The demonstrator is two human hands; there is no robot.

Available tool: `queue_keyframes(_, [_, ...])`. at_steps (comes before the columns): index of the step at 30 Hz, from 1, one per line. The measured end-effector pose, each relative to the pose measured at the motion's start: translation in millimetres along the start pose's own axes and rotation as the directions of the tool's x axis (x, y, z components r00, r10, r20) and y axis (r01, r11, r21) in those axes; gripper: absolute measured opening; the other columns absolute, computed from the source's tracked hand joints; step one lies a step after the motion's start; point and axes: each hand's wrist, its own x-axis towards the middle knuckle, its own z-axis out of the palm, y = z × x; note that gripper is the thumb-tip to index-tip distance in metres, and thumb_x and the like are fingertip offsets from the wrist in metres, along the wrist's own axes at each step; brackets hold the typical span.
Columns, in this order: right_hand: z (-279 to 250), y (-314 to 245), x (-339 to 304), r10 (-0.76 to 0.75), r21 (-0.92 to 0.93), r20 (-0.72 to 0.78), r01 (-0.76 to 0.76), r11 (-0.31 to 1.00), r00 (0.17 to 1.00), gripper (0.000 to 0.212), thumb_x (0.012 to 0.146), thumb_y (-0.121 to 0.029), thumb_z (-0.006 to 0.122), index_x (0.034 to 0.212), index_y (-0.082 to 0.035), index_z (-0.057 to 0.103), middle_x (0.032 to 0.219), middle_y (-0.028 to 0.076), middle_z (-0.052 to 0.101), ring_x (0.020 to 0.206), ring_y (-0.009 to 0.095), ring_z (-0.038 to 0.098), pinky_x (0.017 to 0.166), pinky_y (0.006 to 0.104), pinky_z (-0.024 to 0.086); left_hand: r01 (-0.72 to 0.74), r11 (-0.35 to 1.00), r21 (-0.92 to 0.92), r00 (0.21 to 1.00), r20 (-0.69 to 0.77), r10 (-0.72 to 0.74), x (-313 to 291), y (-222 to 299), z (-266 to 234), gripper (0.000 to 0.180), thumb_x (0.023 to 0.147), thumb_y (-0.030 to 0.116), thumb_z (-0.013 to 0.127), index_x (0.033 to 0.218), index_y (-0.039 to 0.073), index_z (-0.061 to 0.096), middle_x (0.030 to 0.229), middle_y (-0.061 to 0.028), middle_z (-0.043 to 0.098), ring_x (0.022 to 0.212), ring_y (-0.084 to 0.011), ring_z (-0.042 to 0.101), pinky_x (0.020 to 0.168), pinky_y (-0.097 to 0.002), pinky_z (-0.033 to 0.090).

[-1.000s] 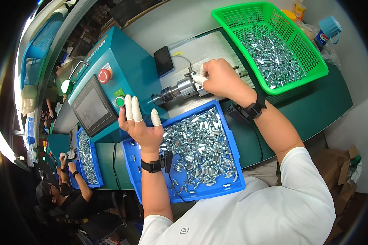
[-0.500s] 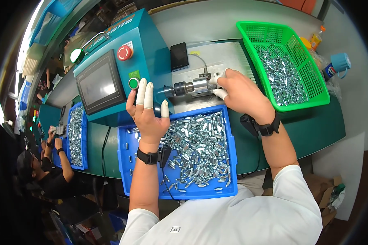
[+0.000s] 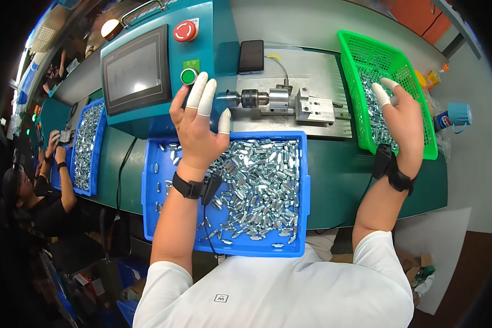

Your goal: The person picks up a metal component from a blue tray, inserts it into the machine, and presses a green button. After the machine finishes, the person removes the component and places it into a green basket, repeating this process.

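Beside the blue-green machine (image 3: pixel 216 33), my left hand (image 3: pixel 199 126) has its fingers stretched and apart, with white finger cots on some of them. One fingertip lies at the lower edge of a green push button (image 3: pixel 188 76); whether it presses is unclear. My right hand (image 3: pixel 407 117) reaches over the green basket (image 3: pixel 361 128), its cot-covered thumb and forefinger apart above a pile of small metal parts (image 3: pixel 378 128). No part shows clearly between them. A drill chuck (image 3: pixel 250 98) faces a metal cylinder (image 3: pixel 279 99) and a clamp block (image 3: pixel 315 109) on the metal plate.
Below the machine, a blue tray (image 3: pixel 224 249) holds many shiny metal parts. A touch screen (image 3: pixel 136 71), a red emergency stop button (image 3: pixel 185 31) and a phone (image 3: pixel 251 56) are near. A light-blue mug (image 3: pixel 459 113) stands far right. At left, a co-worker (image 3: pixel 49 191) sits by another blue tray (image 3: pixel 87 150).
My right hand has left the metal cylinder and moved right, over the green basket. The clamp block now shows. My left hand stays by the green button. The whole view has shifted slightly.
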Motion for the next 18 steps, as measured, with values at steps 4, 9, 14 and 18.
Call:
queue_keyframes(4, [37.1, -15.7, -17.5, -0.559, 0.301, 0.368, 0.474, 0.827, 0.743, 0.032, 0.093, -0.016, 0.079, 0.121, -0.003, 0.076, 0.082, 0.014, 0.072, 0.074, 0.024, 0.068, 0.07, 0.0375, 0.053, -0.013, 1.0, 0.014, 1.0, -0.007, 0.013, -0.1, -2.5, -0.7, 0.069, 0.08, 0.009, 0.079, 0.147, 0.008, 0.063, 0.157, -0.0104, 0.059, 0.145, -0.0364, 0.045, 0.123, -0.0437, 0.033])
queue_keyframes(9, [116.9, -50.8, -71.6, -0.8, 0.467, 0.499, 0.675, 0.572, 0.333, 0.032, 0.083, -0.001, 0.073, 0.114, -0.005, 0.077, 0.106, 0.02, 0.074, 0.103, 0.04, 0.072, 0.09, 0.0481, 0.058, -0.01, 1.0, 0.014, 1.0, 0.003, 0.01, -0.1, -0.3, 0.9, 0.069, 0.081, 0.009, 0.079, 0.147, 0.008, 0.062, 0.157, -0.0104, 0.059, 0.145, -0.0362, 0.045, 0.123, -0.0437, 0.033])
queue_keyframes(14, [149.5, -51.9, -79.6, -0.785, 0.408, 0.518, 0.708, 0.576, 0.341, 0.034, 0.079, 0.003, 0.07, 0.112, -0.004, 0.077, 0.104, 0.019, 0.072, 0.102, 0.041, 0.071, 0.086, 0.049, 0.058, -0.008, 1.0, 0.013, 1.0, -0.001, 0.008, -1.0, 0.4, -0.3, 0.069, 0.081, 0.009, 0.079, 0.148, 0.008, 0.062, 0.158, -0.0107, 0.058, 0.145, -0.0362, 0.045, 0.123, -0.0438, 0.033])
queue_keyframes(18, [154.3, -51.5, -80.8, -0.81, 0.461, 0.499, 0.697, 0.549, 0.308, 0.034, 0.077, 0.006, 0.069, 0.11, -0.003, 0.075, 0.104, 0.019, 0.072, 0.101, 0.041, 0.071, 0.085, 0.0497, 0.057, -0.007, 1.0, 0.007, 1.0, 0.005, 0.007, 0.5, 1.2, -1.1, 0.069, 0.082, 0.009, 0.079, 0.149, 0.007, 0.061, 0.158, -0.0117, 0.057, 0.145, -0.0359, 0.045, 0.124, -0.0439, 0.032])
